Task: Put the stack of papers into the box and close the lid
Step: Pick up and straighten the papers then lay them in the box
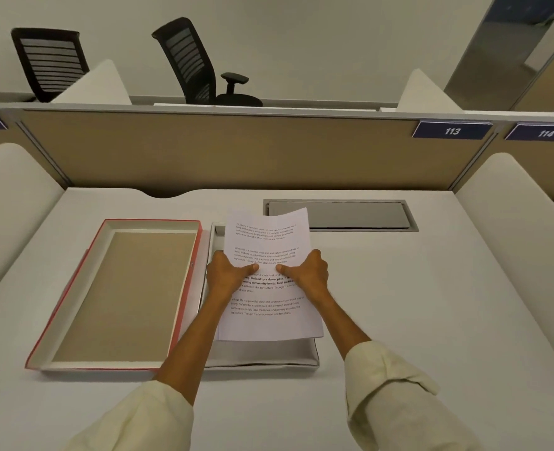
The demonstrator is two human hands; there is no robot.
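Observation:
A stack of printed white papers (265, 307) hangs just above the open white box (262, 358) in the middle of the desk. My left hand (228, 275) grips the stack's left edge and my right hand (306, 271) grips its right edge, both thumbs pressed on the top sheet. The far end of the stack curls upward. The box's lid (119, 294), red outside with a tan lining, lies upside down on the desk to the left of the box, touching its side. The papers and my hands hide most of the box's inside.
A grey recessed cable hatch (340, 214) sits in the white desk (415, 304) behind the box. A tan partition (220, 151) closes off the back, with padded white side dividers left and right. Two black office chairs stand beyond it.

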